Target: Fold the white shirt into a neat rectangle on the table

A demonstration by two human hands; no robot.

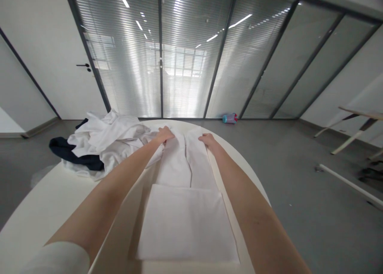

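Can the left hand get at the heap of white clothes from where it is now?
Probably yes: the left hand rests on the white garment, and the heap of white clothes lies right beside it with nothing between.

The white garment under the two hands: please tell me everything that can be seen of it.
The white garment lies flat on the round white table, lengthwise away from the person. It looks like thin, smooth cloth. Its near part is folded over into a neat rectangle; beyond that, a seam or opening runs down the middle. The left hand and right hand press on its far end. A pile of clothes lies at its left.
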